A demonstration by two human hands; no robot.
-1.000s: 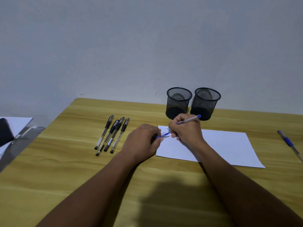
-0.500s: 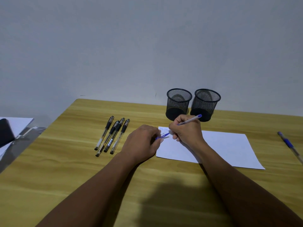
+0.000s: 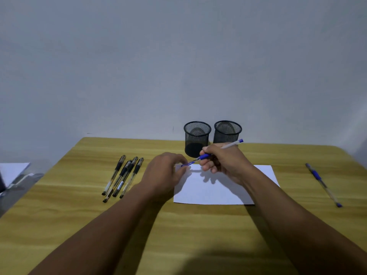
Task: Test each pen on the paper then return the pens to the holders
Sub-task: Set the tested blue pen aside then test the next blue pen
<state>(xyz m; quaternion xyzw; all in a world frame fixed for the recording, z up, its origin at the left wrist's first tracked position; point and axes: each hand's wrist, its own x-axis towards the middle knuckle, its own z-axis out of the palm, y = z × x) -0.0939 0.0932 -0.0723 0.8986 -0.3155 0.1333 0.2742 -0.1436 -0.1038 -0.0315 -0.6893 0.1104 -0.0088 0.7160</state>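
My right hand (image 3: 224, 163) grips a blue pen (image 3: 230, 144) above the far left corner of the white paper (image 3: 218, 192), its tip slanting down to the left. My left hand (image 3: 165, 172) pinches the pen's blue cap (image 3: 185, 164), and the pen's tip meets the cap's mouth. Two black mesh holders (image 3: 197, 138) (image 3: 227, 132) stand just behind my hands, and I see no pens in them. Several black pens (image 3: 123, 175) lie side by side to the left of my left hand. Another blue pen (image 3: 322, 184) lies at the right of the table.
The wooden table (image 3: 79, 215) ends at a grey wall right behind the holders. Off the table's left edge lie a white sheet (image 3: 12, 171) and a dark object, lower down.
My right hand has lifted the blue pen off the paper and brought its tip to the cap. My left hand has risen slightly with the cap.
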